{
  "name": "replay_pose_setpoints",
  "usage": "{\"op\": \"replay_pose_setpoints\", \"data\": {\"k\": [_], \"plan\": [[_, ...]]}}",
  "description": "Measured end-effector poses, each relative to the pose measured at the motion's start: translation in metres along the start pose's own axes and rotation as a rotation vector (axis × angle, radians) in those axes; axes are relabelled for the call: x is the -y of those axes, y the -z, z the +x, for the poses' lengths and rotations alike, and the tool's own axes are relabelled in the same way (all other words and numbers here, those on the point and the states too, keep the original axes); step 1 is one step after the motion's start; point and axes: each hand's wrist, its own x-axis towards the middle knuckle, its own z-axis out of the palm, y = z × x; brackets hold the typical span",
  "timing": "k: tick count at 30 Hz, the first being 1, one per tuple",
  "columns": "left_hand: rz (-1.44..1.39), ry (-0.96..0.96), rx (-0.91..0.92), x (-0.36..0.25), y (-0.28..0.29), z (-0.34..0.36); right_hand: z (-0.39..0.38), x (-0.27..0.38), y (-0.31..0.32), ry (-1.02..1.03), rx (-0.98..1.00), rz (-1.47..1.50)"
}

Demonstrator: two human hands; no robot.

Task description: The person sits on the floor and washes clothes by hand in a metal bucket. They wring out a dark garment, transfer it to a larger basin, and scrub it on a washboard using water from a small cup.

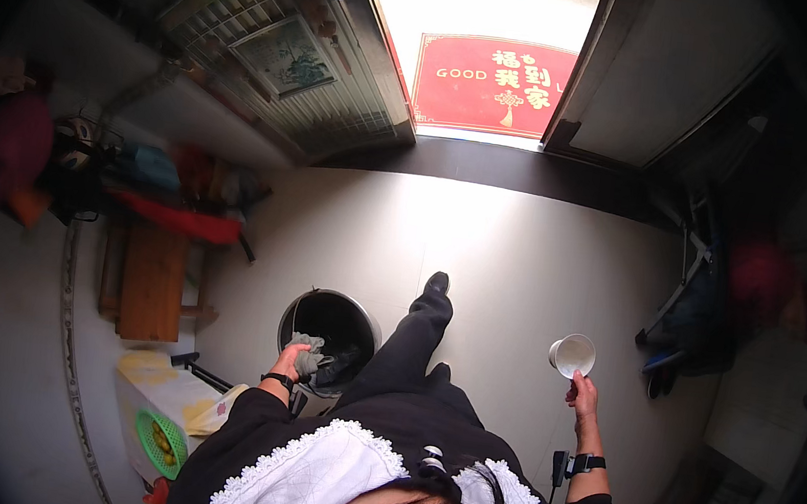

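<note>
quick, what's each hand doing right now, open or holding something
Left hand: closed, holding a crumpled grey cloth.
Right hand: closed on the rim of a white cup.

The crumpled grey cloth (311,356) is in the left hand (287,364) at the left side of the round black bucket (348,315), which stands on the pale floor (511,254) left of the person's legs; the round white cup (572,352) is in the right hand (585,399), well to the right. The green plastic basket (145,427) sits on the cloth-covered bench (135,387) at far left, and the red rectangular mat (464,101) lies ahead, beyond the dark threshold (472,163).
</note>
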Motion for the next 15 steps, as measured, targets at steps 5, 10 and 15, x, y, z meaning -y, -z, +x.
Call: {"op": "replay_pose_setpoints", "data": {"k": [5,10,15], "plan": [[-0.115,0.054,-0.007,-0.103,-0.091,0.025,0.103,0.150,-0.017,0.061,0.022,-0.063],[-0.191,0.034,0.079,-0.170,-0.192,0.063,0.173,0.301,-0.040,-0.002,0.042,-0.092],[-0.273,-0.014,0.096,-0.228,-0.253,0.065,0.253,0.444,-0.066,0.071,0.145,-0.119]]}}
